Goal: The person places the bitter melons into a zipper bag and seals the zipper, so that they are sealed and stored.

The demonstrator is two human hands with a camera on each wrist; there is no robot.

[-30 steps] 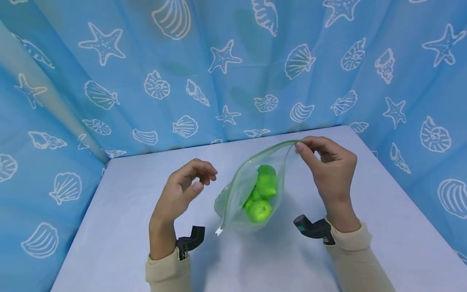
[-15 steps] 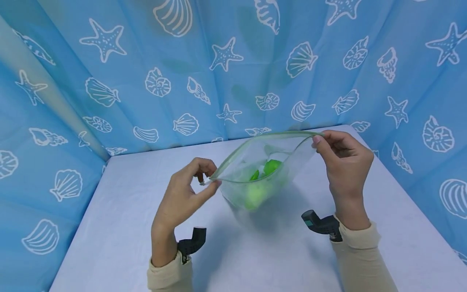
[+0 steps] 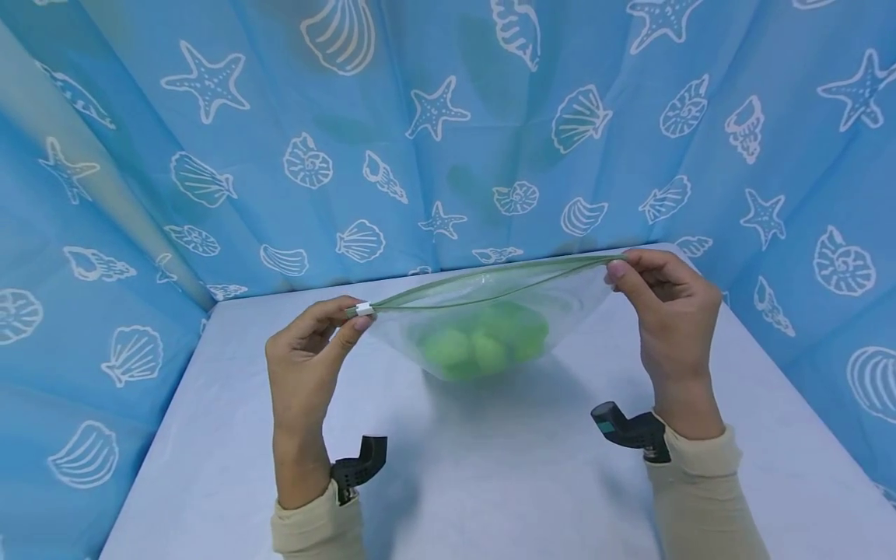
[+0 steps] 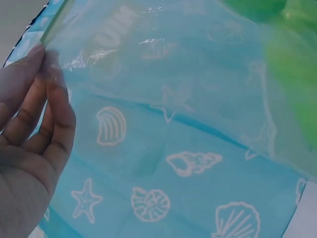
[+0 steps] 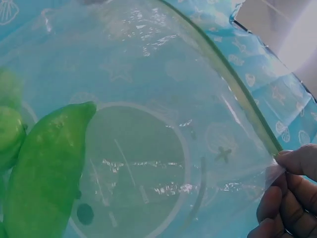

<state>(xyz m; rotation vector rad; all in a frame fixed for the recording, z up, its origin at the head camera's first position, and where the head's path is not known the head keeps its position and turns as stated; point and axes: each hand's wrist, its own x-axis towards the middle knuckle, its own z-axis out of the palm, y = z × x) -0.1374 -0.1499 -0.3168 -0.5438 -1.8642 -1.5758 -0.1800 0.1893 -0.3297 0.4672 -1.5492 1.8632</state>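
Note:
A clear zip bag (image 3: 581,303) with a green zip strip is stretched between both hands, its mouth parted slightly in the middle. Several green fruit-like pieces (image 3: 490,338) rest in its lower part; one long, curved green piece (image 5: 47,168) shows in the right wrist view. My left hand (image 3: 308,350) pinches the left end of the strip at the white slider (image 3: 365,309) between thumb and index finger. At the opposite top corner, my right hand (image 3: 665,311) pinches the strip's right end with thumb and fingers. A printed pale circle (image 5: 133,163) marks the bag's side.
Beneath the bag lies a white table (image 3: 490,482). A blue curtain (image 3: 392,93) with white seashells and starfish surrounds its back and sides. Black wrist cameras (image 3: 360,463) sit on both forearms.
The left hand, first apart from the bag, now pinches the slider end. Both hands have spread apart, drawing the bag's mouth into a narrow, nearly straight line, with its front side turned toward me.

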